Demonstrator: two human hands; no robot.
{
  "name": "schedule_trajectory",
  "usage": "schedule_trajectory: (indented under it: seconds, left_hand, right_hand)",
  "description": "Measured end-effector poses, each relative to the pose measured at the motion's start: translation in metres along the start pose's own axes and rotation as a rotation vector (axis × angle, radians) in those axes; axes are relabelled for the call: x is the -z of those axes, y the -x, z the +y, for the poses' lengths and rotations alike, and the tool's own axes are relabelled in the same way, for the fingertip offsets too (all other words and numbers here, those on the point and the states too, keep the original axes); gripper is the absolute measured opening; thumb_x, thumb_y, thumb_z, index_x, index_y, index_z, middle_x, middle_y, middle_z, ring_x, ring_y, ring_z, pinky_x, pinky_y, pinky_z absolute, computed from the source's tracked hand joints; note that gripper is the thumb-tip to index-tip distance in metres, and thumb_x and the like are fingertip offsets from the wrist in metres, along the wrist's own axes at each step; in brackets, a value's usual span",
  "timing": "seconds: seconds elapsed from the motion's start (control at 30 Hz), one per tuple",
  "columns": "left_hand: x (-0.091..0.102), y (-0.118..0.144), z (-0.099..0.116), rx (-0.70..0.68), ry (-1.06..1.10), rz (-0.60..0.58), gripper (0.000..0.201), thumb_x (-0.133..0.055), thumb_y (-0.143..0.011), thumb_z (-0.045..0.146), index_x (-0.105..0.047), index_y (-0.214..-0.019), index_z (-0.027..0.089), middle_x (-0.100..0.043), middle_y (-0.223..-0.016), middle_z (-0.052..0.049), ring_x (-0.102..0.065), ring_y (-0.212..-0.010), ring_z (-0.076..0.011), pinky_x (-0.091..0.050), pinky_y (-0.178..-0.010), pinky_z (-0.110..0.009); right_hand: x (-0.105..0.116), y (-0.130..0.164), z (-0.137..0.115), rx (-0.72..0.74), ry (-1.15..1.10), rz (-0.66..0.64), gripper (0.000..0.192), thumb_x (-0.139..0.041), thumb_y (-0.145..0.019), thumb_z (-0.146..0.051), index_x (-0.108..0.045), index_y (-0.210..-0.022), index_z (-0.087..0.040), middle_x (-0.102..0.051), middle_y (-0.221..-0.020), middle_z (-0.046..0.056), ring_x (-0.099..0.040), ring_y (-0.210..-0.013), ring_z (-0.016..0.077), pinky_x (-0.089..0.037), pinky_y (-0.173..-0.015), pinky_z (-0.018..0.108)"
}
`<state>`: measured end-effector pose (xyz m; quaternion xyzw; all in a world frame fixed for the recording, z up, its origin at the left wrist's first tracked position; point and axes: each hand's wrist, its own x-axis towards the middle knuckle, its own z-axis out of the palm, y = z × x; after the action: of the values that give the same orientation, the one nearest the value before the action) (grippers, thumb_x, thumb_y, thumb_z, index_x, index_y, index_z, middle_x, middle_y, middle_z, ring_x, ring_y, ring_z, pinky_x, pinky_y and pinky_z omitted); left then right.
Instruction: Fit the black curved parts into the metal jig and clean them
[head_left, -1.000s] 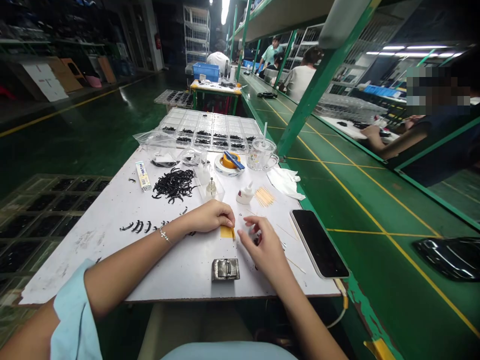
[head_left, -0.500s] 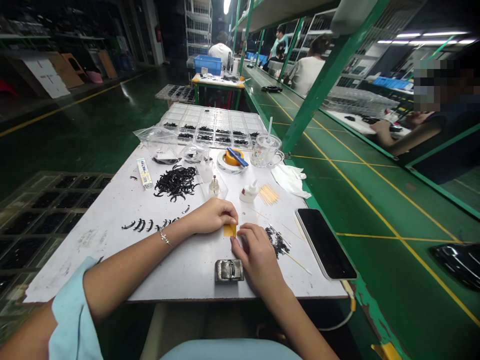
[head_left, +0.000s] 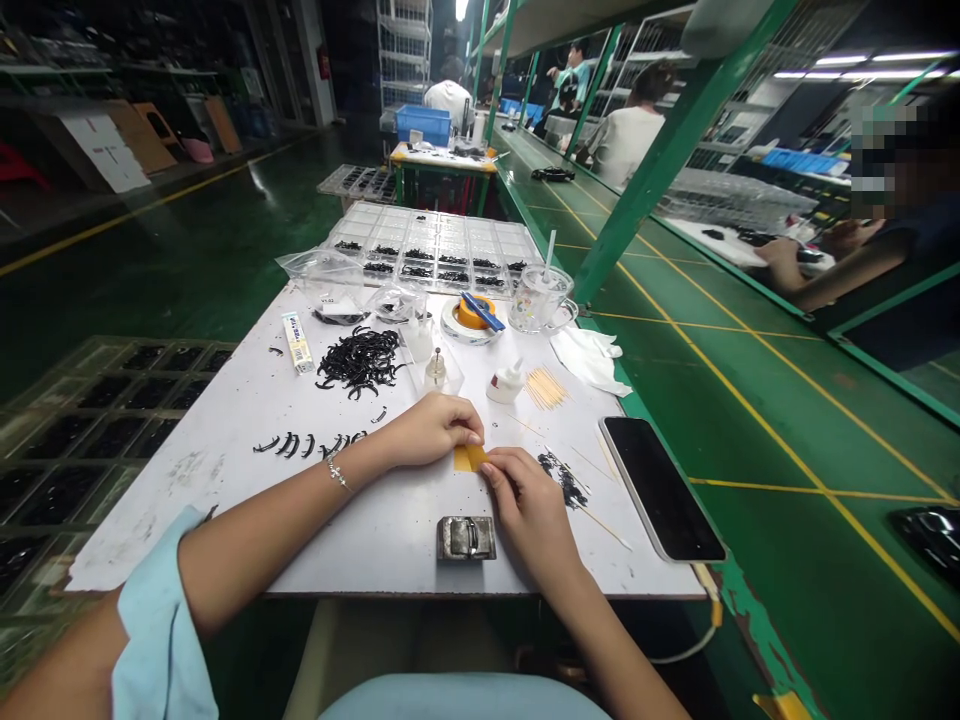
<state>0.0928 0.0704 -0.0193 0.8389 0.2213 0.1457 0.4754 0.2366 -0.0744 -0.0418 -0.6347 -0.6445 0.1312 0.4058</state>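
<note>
Head camera view, looking down at a white work table (head_left: 225,480) where a seated person works with both bare hands. The hands meet over a small yellow piece (head_left: 466,457) lying flat on the table just ahead of the person. The left hand (head_left: 433,428) rests curled on the table, its fingertips pressed down on the far edge of the yellow piece, apparently to keep it from sliding. The right hand (head_left: 529,500) comes in from the near right side, thumb and forefinger closed together on the piece's right corner; whether they pinch it or only press it cannot be told.

Just nearer than the two hands sits a small metal block (head_left: 466,537), within easy reach. Right of the right hand lies a scatter of tiny black bits (head_left: 561,474) with thin wooden sticks, then a dark phone (head_left: 662,487) face up. Beyond the left hand is a heap of black curved parts (head_left: 358,362), and a short row of the same parts (head_left: 304,444) sits by the left wrist. Farther off are a small glue bottle (head_left: 505,381), a tape roll (head_left: 472,318) and a clear compartment tray (head_left: 435,250).
</note>
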Motion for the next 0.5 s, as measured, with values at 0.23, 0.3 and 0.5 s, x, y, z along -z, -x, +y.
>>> schedule_trajectory:
  seconds: [0.23, 0.3, 0.5]
  left_hand:
    - [0.002, 0.002, 0.003, -0.031, 0.002, 0.034, 0.02, -0.066, -0.095, 0.029, -0.067, -0.084, 0.013, -0.069, -0.086, -0.002, -0.066, -0.085, -0.0167, -0.054, -0.086, -0.037]
    - [0.003, 0.002, 0.003, -0.05, 0.015, 0.046, 0.018, -0.068, -0.093, 0.027, -0.067, -0.082, 0.013, -0.069, -0.084, -0.002, -0.066, -0.084, -0.0163, -0.054, -0.085, -0.036]
    - [0.007, 0.001, 0.015, -0.106, 0.109, 0.114, 0.008, -0.071, -0.083, 0.012, -0.071, -0.075, 0.013, -0.071, -0.078, -0.003, -0.065, -0.077, -0.0147, -0.053, -0.077, -0.029]
  right_hand:
    - [0.0, 0.001, -0.002, -0.017, -0.038, 0.02, 0.018, -0.051, -0.098, -0.022, -0.066, -0.089, -0.022, -0.072, -0.095, 0.008, -0.067, -0.092, 0.0229, -0.054, -0.082, 0.038]
    - [0.0, 0.001, -0.003, -0.018, -0.048, 0.033, 0.018, -0.051, -0.098, -0.023, -0.066, -0.089, -0.022, -0.072, -0.095, 0.008, -0.067, -0.091, 0.0229, -0.054, -0.082, 0.038]
    - [0.002, 0.001, -0.009, -0.037, -0.095, 0.117, 0.017, -0.051, -0.097, -0.025, -0.065, -0.087, -0.024, -0.071, -0.091, 0.007, -0.067, -0.088, 0.0223, -0.054, -0.08, 0.037]
